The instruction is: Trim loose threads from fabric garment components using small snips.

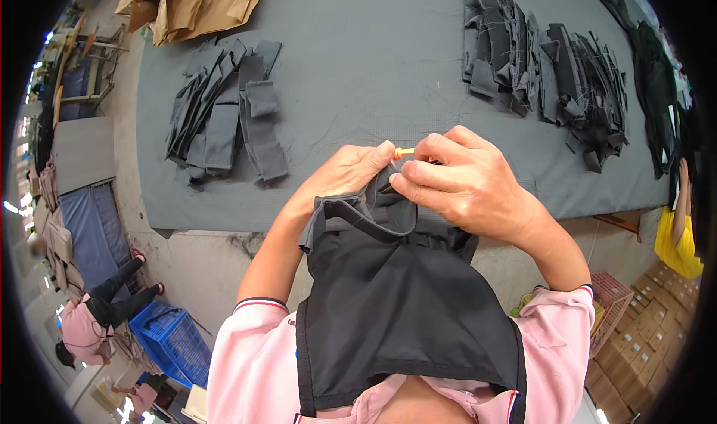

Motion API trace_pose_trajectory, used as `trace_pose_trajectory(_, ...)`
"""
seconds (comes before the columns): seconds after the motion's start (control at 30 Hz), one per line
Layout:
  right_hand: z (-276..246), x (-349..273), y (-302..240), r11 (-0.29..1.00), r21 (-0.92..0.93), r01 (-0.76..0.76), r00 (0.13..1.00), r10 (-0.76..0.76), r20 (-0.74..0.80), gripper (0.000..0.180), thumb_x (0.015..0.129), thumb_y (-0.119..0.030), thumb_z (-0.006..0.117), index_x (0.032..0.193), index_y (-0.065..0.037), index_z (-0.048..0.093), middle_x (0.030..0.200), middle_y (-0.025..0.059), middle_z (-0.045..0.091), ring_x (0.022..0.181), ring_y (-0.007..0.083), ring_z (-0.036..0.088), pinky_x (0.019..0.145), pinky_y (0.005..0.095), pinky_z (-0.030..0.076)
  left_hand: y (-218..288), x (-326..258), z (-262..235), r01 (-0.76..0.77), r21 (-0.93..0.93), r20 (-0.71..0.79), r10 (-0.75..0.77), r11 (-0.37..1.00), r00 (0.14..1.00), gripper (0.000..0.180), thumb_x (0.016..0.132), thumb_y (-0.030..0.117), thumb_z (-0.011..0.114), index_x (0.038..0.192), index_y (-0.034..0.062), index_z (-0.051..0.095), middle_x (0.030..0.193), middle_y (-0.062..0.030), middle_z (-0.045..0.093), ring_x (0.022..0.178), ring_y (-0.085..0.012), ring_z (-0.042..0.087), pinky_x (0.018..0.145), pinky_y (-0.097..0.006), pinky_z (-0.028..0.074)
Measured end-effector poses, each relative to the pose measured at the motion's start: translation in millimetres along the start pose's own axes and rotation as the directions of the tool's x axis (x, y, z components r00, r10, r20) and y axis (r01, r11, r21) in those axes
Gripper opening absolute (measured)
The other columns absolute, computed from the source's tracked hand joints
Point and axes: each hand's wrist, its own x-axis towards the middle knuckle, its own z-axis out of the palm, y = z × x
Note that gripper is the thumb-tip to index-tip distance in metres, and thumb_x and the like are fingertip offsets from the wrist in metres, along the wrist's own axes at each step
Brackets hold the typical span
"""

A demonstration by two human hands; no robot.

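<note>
Head view: I am gripping a black garment [403, 289].
Left hand [345, 176]: pinching its edge.
Right hand [463, 181]: pinching an orange tool [404, 153].
Around: grey strips [224, 114], dark pieces [545, 69] lying on the table [358, 50].

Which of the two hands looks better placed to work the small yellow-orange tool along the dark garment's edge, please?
Probably the right hand: its fingertips pinch the small yellow-orange tool at the dark garment edge. The left hand grips the fabric beside it, steadying.

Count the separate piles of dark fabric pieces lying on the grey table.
2. One pile of dark grey strips lies on the table's left side; a larger pile of folded black pieces lies at the upper right. Dark fabric along the far right edge may be another pile.
</note>
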Motion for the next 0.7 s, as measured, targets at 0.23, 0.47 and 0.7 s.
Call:
trace_pose_trajectory(0.23,4.6,2.4,3.6,0.996,0.010,0.084,0.996,-0.084,-0.007,0.015,0.059,-0.013,0.062,0.073,-0.007,0.062,0.074,-0.0022,0.049,0.071,0.0126,0.050,0.058,0.0265,0.040,-4.8,0.6,-0.4,-0.012,-0.037,0.052,0.014,0.999,0.999,0.056,0.093,0.053,0.044,0.077,0.0028,0.062,0.060,0.0045,0.048,0.054,-0.0042,0.040,0.047,-0.023,0.033)
trace_pose_trajectory(0.47,8.1,3.4,5.2,0.994,0.064,0.083,0.996,-0.084,0.012,0.014,0.060,-0.014,0.062,0.072,-0.006,0.061,0.077,-0.0008,0.051,0.072,0.0141,0.051,0.058,0.0274,0.041,2.2,-1.2,3.6,0.019,-0.089,0.093,-0.011,0.996,0.996,0.053,0.094,0.050,0.044,0.084,0.0020,0.064,0.065,0.0051,0.051,0.058,-0.0037,0.042,0.050,-0.023,0.036)
trace_pose_trajectory(0.7,7.3,3.0,3.3,0.989,0.141,0.034,0.995,-0.047,0.087,0.020,0.063,-0.013,0.065,0.082,-0.007,0.065,0.071,-0.0018,0.049,0.072,0.0152,0.053,0.056,0.0282,0.039,-0.5,-1.2,4.7,0.027,-0.106,0.099,-0.016,0.994,0.995,0.053,0.095,0.049,0.043,0.083,0.0019,0.064,0.067,0.0038,0.054,0.061,-0.0038,0.045,0.052,-0.022,0.037)
